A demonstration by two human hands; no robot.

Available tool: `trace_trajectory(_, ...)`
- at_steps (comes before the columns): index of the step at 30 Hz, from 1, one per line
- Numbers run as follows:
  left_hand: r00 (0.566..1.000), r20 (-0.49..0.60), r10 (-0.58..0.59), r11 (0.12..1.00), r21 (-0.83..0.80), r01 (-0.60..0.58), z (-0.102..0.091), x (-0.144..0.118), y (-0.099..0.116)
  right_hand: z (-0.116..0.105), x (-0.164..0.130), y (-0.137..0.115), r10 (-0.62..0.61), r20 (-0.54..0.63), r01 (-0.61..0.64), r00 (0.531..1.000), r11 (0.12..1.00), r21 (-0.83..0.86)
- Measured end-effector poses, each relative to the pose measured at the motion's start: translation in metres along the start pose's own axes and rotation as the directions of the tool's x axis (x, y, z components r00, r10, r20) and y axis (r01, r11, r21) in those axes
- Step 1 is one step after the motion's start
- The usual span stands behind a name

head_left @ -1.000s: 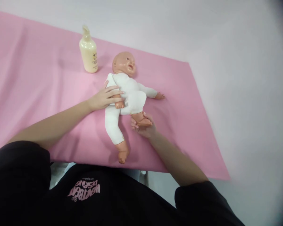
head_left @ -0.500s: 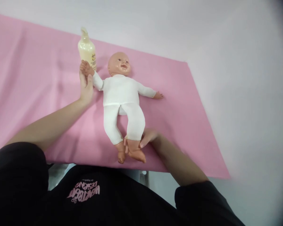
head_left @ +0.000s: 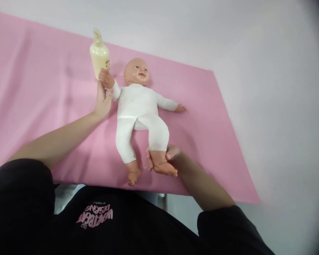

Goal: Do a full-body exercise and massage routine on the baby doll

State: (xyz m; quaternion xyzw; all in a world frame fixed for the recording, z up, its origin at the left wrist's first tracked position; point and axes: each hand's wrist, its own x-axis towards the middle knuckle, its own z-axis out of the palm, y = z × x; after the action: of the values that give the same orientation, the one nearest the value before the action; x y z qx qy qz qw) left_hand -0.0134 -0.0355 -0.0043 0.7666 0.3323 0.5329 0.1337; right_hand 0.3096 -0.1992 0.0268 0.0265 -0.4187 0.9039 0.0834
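A baby doll [head_left: 138, 102] with a white cloth body lies face up, its head toward the far edge. My left hand [head_left: 103, 101] is closed around the doll's arm near the wrist, on the left side; the doll's small hand sticks up above my fingers. Around the lower leg on the right, just at the ankle, my right hand [head_left: 172, 152] is wrapped, with its fingers under the leg and partly hidden. The doll's other arm stretches out to the right, untouched. Its other foot rests near the front edge.
A pale yellow pump bottle [head_left: 99, 56] stands just behind the doll's held hand. Pink sheeting [head_left: 207, 141] covers the table, with its right edge slanting toward me. A plain pale surface lies beyond it.
My right hand has moved the held leg up and to the right, spreading it from the other leg. The held arm has shifted slightly right and toward the doll's body with my left hand.
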Motion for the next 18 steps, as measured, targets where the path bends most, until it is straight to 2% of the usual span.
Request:
trace_trajectory(1,0.999,-0.046,-0.016,1.000,-0.004,0.016,0.000,0.000,0.010,-0.001,-0.001,0.003,-0.076,-0.055,0.078,0.996,0.996,0.037)
trace_trajectory(2,0.999,-0.030,0.015,1.000,0.011,-0.015,0.001,-0.001,0.021,-0.002,-0.002,0.004,-0.150,-0.123,0.158,0.981,0.986,0.053)
trace_trajectory(4,0.986,0.102,0.134,0.990,0.024,-0.137,0.002,0.000,0.038,-0.003,-0.002,0.004,-0.259,-0.278,0.281,0.925,0.959,0.043)
trace_trajectory(5,0.966,0.183,0.183,0.981,0.024,-0.191,0.003,0.001,0.045,-0.003,-0.001,0.002,-0.284,-0.366,0.317,0.886,0.948,0.032)
trace_trajectory(8,0.901,0.368,0.232,0.966,0.021,-0.258,0.004,0.005,0.054,-0.001,0.004,-0.005,-0.276,-0.557,0.348,0.784,0.937,0.024)
trace_trajectory(11,0.878,0.429,0.211,0.967,0.042,-0.252,0.003,0.010,0.054,0.001,0.008,-0.008,-0.250,-0.643,0.339,0.724,0.941,0.016)
trace_trajectory(14,0.877,0.430,0.216,0.966,0.040,-0.257,0.003,0.010,0.054,0.002,0.008,-0.007,-0.228,-0.663,0.310,0.713,0.951,0.007)
trace_trajectory(18,0.905,0.369,0.211,0.972,0.015,-0.233,0.002,0.005,0.052,0.000,0.006,-0.003,-0.225,-0.603,0.286,0.765,0.958,0.005)
